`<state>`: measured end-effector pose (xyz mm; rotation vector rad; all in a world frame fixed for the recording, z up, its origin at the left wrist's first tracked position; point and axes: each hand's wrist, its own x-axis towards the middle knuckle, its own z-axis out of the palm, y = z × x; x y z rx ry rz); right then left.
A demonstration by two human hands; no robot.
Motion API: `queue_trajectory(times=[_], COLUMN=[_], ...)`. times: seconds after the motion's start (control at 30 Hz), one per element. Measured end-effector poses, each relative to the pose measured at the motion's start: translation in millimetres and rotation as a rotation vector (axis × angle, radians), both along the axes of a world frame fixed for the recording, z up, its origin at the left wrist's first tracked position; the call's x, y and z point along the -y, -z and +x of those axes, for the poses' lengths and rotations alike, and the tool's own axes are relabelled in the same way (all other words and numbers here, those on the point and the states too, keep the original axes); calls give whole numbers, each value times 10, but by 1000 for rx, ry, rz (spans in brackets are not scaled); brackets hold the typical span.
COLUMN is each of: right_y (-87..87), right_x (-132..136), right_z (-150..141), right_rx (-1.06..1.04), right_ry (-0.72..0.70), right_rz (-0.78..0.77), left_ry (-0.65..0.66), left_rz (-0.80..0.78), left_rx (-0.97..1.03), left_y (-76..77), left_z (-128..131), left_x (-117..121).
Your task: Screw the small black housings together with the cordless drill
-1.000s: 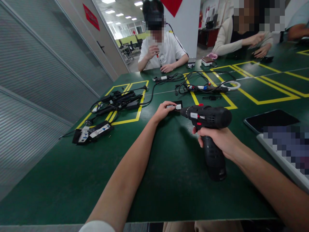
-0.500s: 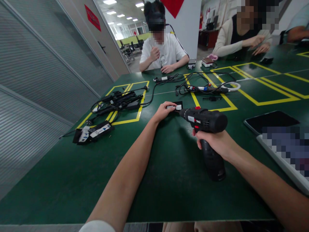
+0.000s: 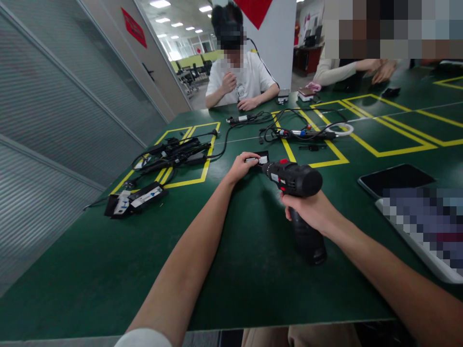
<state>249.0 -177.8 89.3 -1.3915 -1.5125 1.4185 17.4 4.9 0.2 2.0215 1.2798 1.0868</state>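
Observation:
My right hand (image 3: 307,207) is wrapped round the grip of a black cordless drill (image 3: 294,178) with red details. The drill points forward and left, and its bit end reaches a small black-and-white part (image 3: 263,159) on the green table. Whether the bit touches the part I cannot tell. My left hand (image 3: 243,166) holds that part down against the table, its fingers lying over the left side and hiding some of it.
Black cables and tools (image 3: 177,154) lie in a heap at left, near black-and-white pieces (image 3: 146,195). A corded tool (image 3: 307,135) lies beyond the drill. A phone (image 3: 394,178) is at right. Two people sit across the green table (image 3: 231,284).
The whole view has shifted slightly. The drill has swung a little to the left and its rear end now sits closer to the part. My left hand keeps its hold on the part.

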Motion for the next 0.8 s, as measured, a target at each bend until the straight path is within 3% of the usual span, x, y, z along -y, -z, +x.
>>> queue_trajectory(times=[0.8], right_y=[84], right_x=[-19], right_z=[6], right_rx=[-80], right_ry=[-19], right_rz=[35], left_ry=[6], left_rz=[-33], left_rx=[-1], left_y=[1], left_z=[-26], left_x=[3])
